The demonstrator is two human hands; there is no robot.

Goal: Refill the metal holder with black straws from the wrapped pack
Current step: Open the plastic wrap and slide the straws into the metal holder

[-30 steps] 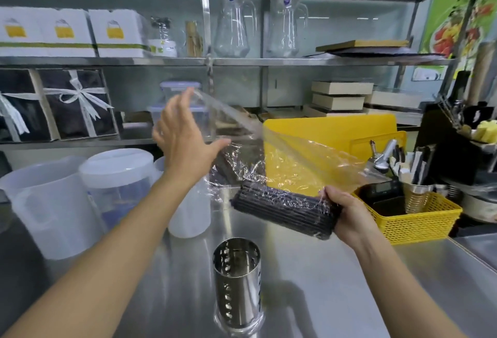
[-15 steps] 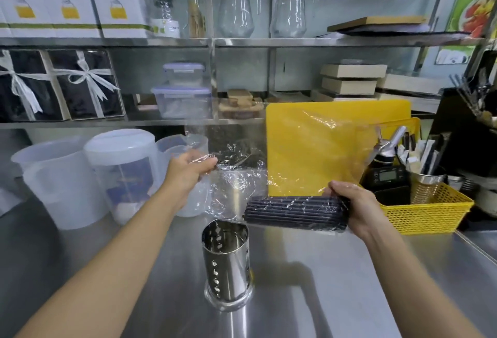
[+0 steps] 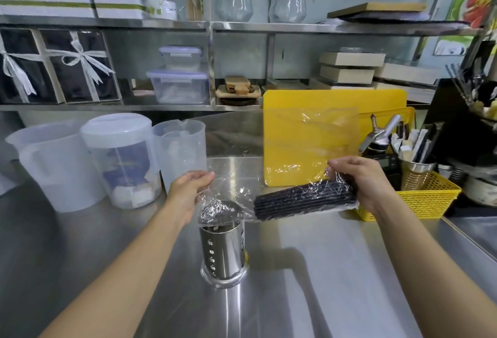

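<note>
The pack of black straws (image 3: pixel 305 199) lies roughly horizontal above the tabletop (image 3: pixel 336 270), its clear wrap (image 3: pixel 228 203) partly peeled and trailing leftward. The metal holder (image 3: pixel 222 250), a perforated steel cylinder, stands upright below the loose film, which drapes over its open mouth.

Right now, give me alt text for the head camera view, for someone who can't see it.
A person's right hand holds a bundle of black straws level above a steel counter while the left hand pulls its clear plastic wrap off over an upright perforated metal holder. Plastic jugs, a yellow cutting board and shelves stand behind.
</note>
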